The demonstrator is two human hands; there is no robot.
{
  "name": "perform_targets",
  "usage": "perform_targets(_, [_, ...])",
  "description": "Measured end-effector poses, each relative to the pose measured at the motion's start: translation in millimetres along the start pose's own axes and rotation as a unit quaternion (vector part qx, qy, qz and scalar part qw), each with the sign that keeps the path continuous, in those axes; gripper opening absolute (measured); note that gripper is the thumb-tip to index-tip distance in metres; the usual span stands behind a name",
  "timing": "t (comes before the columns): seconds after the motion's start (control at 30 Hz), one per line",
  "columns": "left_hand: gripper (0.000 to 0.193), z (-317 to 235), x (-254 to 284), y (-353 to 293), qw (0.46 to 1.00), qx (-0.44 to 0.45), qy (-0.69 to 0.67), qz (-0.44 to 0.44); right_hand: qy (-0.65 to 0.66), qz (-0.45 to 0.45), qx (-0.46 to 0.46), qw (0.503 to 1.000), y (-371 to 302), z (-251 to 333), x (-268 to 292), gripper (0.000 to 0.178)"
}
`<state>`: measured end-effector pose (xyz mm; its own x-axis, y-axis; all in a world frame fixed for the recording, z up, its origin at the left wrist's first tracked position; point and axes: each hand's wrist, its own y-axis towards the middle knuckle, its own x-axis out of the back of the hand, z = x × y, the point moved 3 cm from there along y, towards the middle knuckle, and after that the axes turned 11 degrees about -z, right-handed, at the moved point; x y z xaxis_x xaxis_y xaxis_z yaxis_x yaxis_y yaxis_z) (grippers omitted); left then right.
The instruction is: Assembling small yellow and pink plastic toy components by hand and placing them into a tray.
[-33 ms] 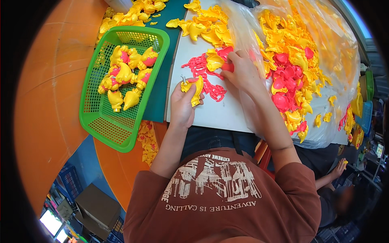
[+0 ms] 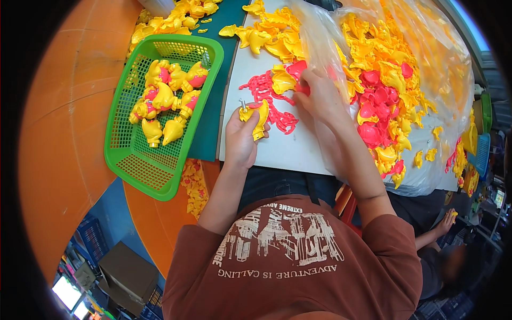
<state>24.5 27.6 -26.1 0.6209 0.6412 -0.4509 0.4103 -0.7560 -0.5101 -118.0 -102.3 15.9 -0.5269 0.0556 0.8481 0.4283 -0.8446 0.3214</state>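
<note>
My left hand (image 2: 242, 137) is closed around a yellow plastic shell half (image 2: 261, 120), with the thumb pressed on its side. A small silver metal piece (image 2: 243, 105) sticks up at its top, and a bit of red shows beside it. Farther right, my right hand (image 2: 321, 98) is bent with fingers and thumb close together over a red plastic piece (image 2: 304, 85), mostly hidden by the fingers. Next to those fingertips lie another yellow shell (image 2: 283, 81) and a red shell (image 2: 296, 68). Red linked plastic strips (image 2: 274, 113) lie on the white tabletop (image 2: 290, 152) between my hands.
At left, a green basket (image 2: 114, 152) holds several yellow-and-red bird-like figures (image 2: 162, 96). Yellow shells (image 2: 280, 32) lie at the back. To the right, a clear plastic bag (image 2: 333, 133) spreads beneath heaped yellow and red shells (image 2: 376, 109). Another person's hand (image 2: 445, 223) shows at far right.
My right hand has shifted slightly, and less of the red piece shows between its fingers. The left hand stays nearly still with the yellow shell.
</note>
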Motion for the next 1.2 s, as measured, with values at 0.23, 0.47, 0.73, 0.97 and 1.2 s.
perform_targets(0.23, [0.023, 6, -28, -8, 0.995, 0.018, -0.086, 0.039, 0.517, 0.082, -0.128, 0.842, -34, 35, 8, 0.027])
perform_targets(0.47, [0.025, -3, -25, -9, 0.990, -0.142, -0.019, -0.010, 0.527, 0.048, -0.165, 0.832, -45, 39, 18, 0.028])
perform_targets(0.73, [0.048, -10, -37, -14, 0.984, 0.002, -0.168, 0.055, 0.530, 0.045, -0.140, 0.835, -47, 42, 24, 0.012])
perform_targets(0.97, [0.051, -11, -42, -17, 0.987, 0.044, -0.151, 0.046, 0.345, -0.053, -0.031, 0.937, -53, 56, 14, 0.013])
perform_targets(1.2, [0.049, -13, -41, -19, 0.982, 0.038, -0.171, 0.069, 0.340, -0.045, -0.033, 0.939, -55, 59, 12, 0.011])
